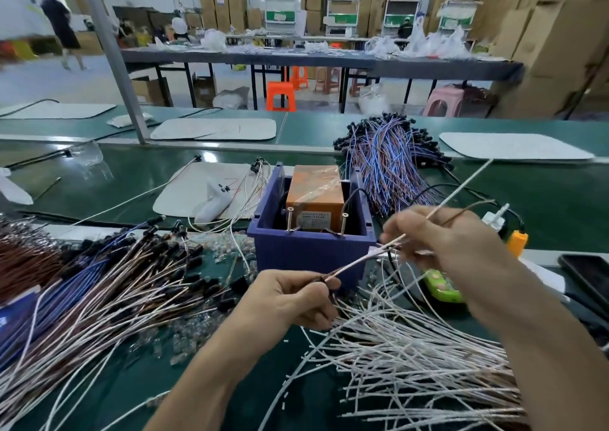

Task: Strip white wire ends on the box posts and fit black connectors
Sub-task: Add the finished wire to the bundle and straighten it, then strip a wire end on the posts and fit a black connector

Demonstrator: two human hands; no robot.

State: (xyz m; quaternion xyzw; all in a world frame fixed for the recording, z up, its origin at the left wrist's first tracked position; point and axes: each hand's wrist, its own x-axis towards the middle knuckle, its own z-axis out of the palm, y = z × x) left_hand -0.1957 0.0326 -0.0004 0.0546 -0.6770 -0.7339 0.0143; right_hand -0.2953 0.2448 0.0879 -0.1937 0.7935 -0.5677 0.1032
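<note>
A blue box (313,249) stands at the middle of the green bench, with an orange block (314,193) inside and two upright metal posts (343,224) near its front wall. My right hand (438,232) pinches a white wire (461,186) that slants up to the right, in front of the box's right corner. My left hand (290,298) pinches the lower end of the wire, where a small dark piece (324,279) shows at the fingertips. A heap of loose white wires (412,358) lies below my hands.
Wires with black connectors (131,265) are piled at the left. A bundle of blue and brown wires (389,160) lies behind the box. An orange-topped bottle (517,241), a green power strip (443,285) and a black phone (586,275) sit at the right. White pads lie farther back.
</note>
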